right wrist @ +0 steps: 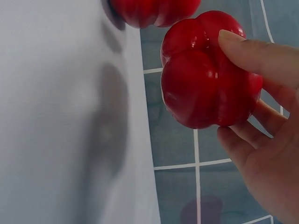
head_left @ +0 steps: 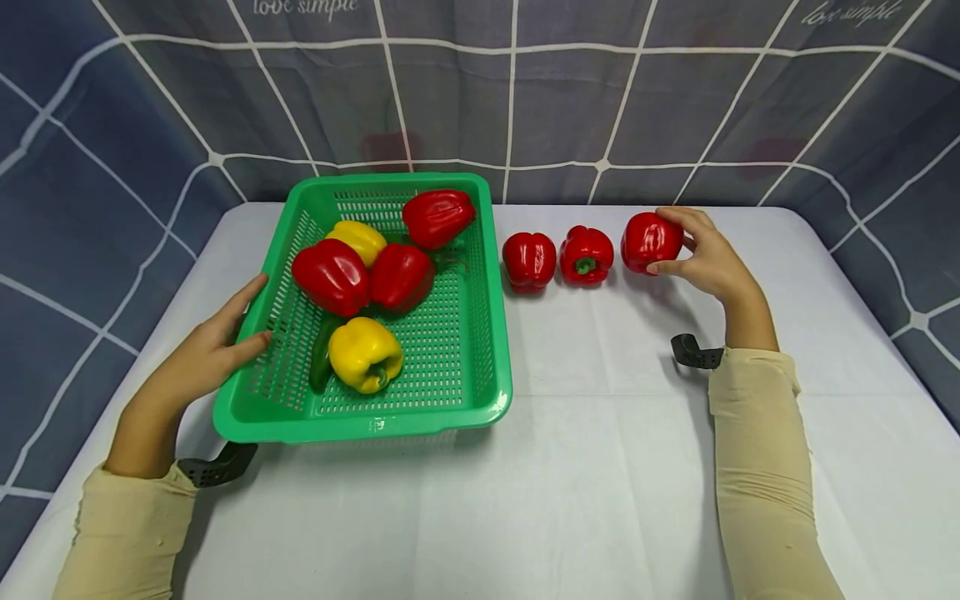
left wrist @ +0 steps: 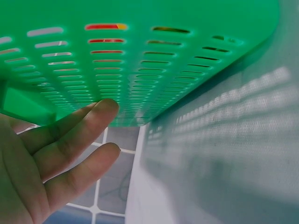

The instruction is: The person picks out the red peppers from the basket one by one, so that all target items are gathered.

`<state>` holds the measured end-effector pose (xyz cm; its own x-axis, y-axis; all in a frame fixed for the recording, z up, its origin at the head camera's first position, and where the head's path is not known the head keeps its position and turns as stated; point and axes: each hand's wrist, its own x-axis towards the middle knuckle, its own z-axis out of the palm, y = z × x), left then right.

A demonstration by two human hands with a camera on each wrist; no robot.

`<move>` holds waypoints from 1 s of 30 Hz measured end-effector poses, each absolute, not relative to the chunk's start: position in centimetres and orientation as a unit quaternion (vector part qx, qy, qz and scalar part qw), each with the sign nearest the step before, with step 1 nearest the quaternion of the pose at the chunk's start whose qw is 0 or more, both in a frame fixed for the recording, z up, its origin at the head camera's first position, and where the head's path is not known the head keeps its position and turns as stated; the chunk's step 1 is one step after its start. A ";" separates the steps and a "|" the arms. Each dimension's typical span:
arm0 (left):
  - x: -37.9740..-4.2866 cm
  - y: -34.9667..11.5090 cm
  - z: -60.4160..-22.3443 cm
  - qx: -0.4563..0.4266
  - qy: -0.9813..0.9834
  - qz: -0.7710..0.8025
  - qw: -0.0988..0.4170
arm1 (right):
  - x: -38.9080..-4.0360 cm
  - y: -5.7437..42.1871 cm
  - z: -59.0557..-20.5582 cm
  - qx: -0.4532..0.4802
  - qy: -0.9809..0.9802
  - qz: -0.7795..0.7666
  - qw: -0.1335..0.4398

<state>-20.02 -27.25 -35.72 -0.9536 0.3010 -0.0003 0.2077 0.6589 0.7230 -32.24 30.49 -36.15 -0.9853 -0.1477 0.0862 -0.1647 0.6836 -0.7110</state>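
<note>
My left hand (head_left: 202, 358) grips the left rim of a green plastic basket (head_left: 491, 333), its thumb over the edge. In the left wrist view, the fingers (left wrist: 79, 182) of that hand stretch along the outside of the slotted wall. The basket holds several red and yellow bell peppers, such as a yellow one (head_left: 365, 354), and a green vegetable (head_left: 320, 354) partly hidden under them. My right hand (head_left: 708, 254) holds a red bell pepper (right wrist: 205, 77) between thumb and fingers, just above the table, right of two others.
Two red bell peppers, one (head_left: 529, 262) beside the basket and one (head_left: 587, 256) right of it, stand on the white tablecloth (head_left: 600, 483). A grey checked curtain (head_left: 450, 100) closes off the back and sides. Black wrist mounts (head_left: 696, 352) sit at both cuffs.
</note>
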 end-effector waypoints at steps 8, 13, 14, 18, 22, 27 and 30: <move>-19.9 -27.1 -35.7 0.140 0.907 0.392 0.062 | -32.8 30.8 -37.0 0.078 -0.927 0.368 -0.016; -19.8 -27.1 -35.7 0.141 0.907 0.393 0.062 | -32.9 30.9 -37.2 0.076 -0.927 0.365 -0.020; -19.9 -27.1 -35.7 0.141 0.907 0.392 0.061 | -32.8 30.9 -37.3 0.077 -0.927 0.367 -0.019; -19.9 -27.1 -35.7 0.141 0.909 0.387 0.061 | -32.9 30.9 -37.4 0.077 -0.926 0.370 -0.019; -20.0 -27.1 -35.6 0.140 0.910 0.386 0.061 | -33.1 30.9 -37.7 0.079 -0.928 0.362 -0.024; -20.0 -27.1 -35.6 0.142 0.908 0.389 0.062 | -33.4 30.8 -38.1 0.086 -0.930 0.357 -0.027; -20.0 -27.1 -35.6 0.143 0.906 0.394 0.063 | -33.5 30.8 -38.2 0.090 -0.930 0.356 -0.028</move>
<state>-19.95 -27.10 -35.59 -0.9515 0.3076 -0.0011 0.2087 0.6482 0.7323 -33.50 30.79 -38.22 -0.9823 -0.1867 0.0121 -0.1471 0.7306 -0.6667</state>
